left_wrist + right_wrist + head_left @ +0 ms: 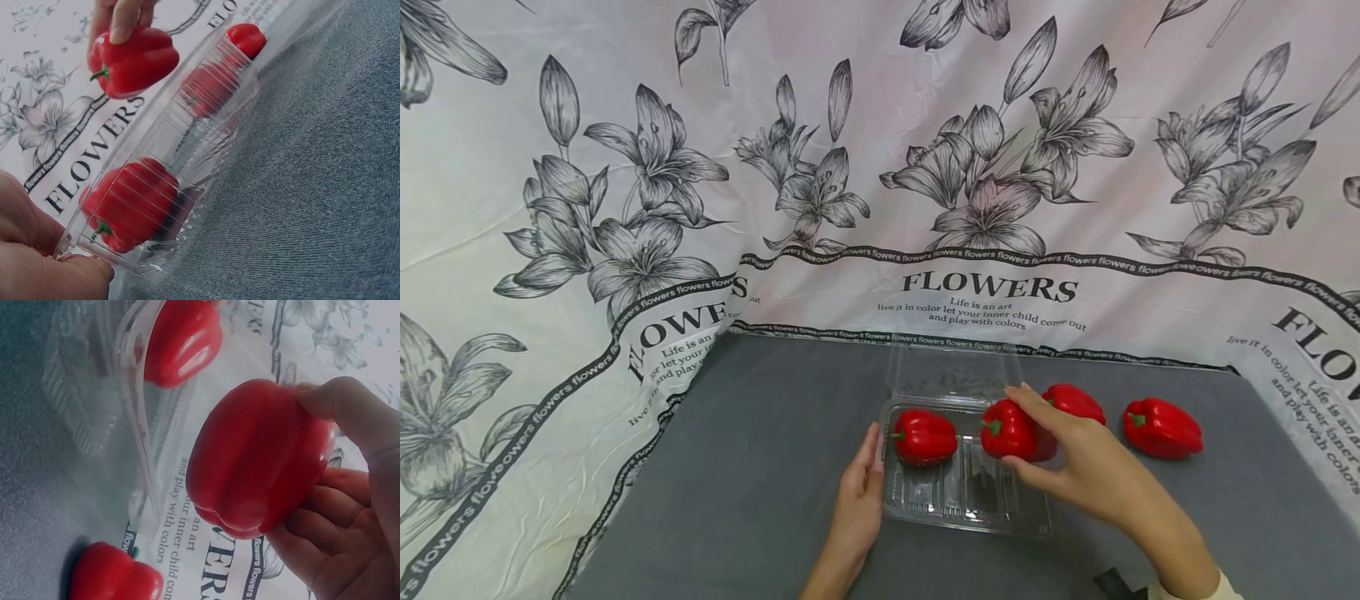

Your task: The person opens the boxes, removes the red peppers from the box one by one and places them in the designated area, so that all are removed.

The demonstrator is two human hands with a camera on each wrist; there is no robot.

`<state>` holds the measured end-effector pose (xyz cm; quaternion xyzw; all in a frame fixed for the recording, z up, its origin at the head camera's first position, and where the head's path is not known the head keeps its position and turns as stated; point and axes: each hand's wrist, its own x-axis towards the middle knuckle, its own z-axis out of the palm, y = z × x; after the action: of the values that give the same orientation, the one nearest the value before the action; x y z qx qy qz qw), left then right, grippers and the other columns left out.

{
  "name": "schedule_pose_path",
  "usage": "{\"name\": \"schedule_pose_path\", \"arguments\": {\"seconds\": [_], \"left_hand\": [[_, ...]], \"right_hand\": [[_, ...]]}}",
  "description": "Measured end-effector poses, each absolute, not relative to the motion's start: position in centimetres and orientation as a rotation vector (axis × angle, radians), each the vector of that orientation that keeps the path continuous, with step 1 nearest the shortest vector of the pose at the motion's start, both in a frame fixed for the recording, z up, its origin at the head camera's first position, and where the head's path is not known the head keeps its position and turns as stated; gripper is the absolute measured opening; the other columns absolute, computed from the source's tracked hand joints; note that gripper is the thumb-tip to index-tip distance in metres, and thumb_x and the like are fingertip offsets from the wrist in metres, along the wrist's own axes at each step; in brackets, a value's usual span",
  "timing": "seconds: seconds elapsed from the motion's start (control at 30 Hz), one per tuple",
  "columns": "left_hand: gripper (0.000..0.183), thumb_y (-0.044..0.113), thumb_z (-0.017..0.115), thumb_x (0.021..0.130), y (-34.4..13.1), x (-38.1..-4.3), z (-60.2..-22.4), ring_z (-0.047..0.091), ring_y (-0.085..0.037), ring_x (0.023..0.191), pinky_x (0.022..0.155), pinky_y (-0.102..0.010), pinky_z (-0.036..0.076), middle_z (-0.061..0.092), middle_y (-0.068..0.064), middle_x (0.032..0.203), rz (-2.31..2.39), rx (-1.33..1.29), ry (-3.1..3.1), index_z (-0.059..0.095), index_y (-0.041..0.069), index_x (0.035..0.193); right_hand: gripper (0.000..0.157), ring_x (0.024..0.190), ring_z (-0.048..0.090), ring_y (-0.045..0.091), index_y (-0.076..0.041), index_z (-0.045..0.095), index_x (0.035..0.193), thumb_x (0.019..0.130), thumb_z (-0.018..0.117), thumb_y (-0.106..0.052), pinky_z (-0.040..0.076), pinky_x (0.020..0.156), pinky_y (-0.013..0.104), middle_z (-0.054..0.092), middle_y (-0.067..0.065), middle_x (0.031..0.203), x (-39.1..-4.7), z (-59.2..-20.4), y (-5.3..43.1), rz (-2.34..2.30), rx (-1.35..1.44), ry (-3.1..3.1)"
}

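Observation:
My right hand (pixel 1093 467) grips a red bell pepper (pixel 1009 430) between thumb and fingers, above the right half of a clear plastic clamshell box (pixel 955 523). In the right wrist view the held pepper (pixel 256 462) shows its blunt end, and in the left wrist view its green stem. Another red bell pepper (pixel 925 437) lies inside the box on the left, its stem toward the left. At the box's left rim my left hand (pixel 859 492) pinches the edge between thumb and fingers, as the left wrist view shows. The transparent lid (pixel 955 371) stands open at the back.
Two more red peppers lie on the grey tabletop (pixel 760 467) right of the box: one pepper (pixel 1075 402) partly behind my right hand, another pepper (pixel 1162 428) farther right. A flower-printed cloth (pixel 820 292) rises behind the table and along its sides.

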<state>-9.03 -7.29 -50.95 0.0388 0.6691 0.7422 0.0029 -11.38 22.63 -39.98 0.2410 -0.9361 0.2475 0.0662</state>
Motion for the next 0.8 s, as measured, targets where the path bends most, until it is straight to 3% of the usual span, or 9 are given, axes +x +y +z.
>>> {"name": "schedule_pose_path", "arguments": {"seconds": [0.2, 0.4, 0.6, 0.8], "left_hand": [[0.057, -0.004, 0.036, 0.111, -7.3, -9.1, -50.9, 0.013, -0.027, 0.162, 0.12, -0.012, 0.017, 0.019, -0.017, 0.174, 2.329, 0.128, 2.099, 0.021, -0.003, 0.166], [0.057, -0.005, 0.036, 0.11, -7.3, -9.0, -50.7, 0.013, -0.028, 0.161, 0.125, -0.024, 0.014, 0.019, -0.018, 0.174, 2.344, 0.133, 2.104, 0.023, -0.003, 0.166], [0.057, -0.006, 0.037, 0.11, -7.2, -9.0, -50.6, 0.013, -0.028, 0.161, 0.126, -0.036, 0.011, 0.02, -0.017, 0.174, 2.35, 0.125, 2.096, 0.023, -0.004, 0.165], [0.056, -0.005, 0.038, 0.111, -7.3, -9.0, -51.0, 0.016, -0.029, 0.161, 0.125, -0.027, 0.016, 0.022, -0.018, 0.173, 2.366, 0.124, 2.092, 0.023, -0.005, 0.165]], "right_hand": [[0.09, 0.105, 0.075, 0.026, -0.02, 0.049, 0.159, 0.082, 0.093, -0.035, 0.067, 0.077, 0.043, 0.058, 0.016, 0.153, -11.2, -40.0, 23.3, 0.725, 0.694, -2.818], [0.09, 0.106, 0.074, 0.03, -0.016, 0.051, 0.158, 0.08, 0.094, -0.031, 0.067, 0.077, 0.046, 0.06, 0.018, 0.15, -11.2, -40.1, 23.8, 0.712, 0.677, -2.807], [0.09, 0.102, 0.074, 0.026, -0.019, 0.051, 0.158, 0.08, 0.094, -0.031, 0.067, 0.077, 0.045, 0.059, 0.019, 0.151, -11.0, -40.2, 24.4, 0.709, 0.642, -2.82], [0.091, 0.09, 0.073, 0.014, -0.019, 0.052, 0.157, 0.078, 0.095, -0.028, 0.066, 0.073, 0.039, 0.062, 0.016, 0.148, -10.8, -40.5, 25.0, 0.686, 0.631, -2.798]]}}
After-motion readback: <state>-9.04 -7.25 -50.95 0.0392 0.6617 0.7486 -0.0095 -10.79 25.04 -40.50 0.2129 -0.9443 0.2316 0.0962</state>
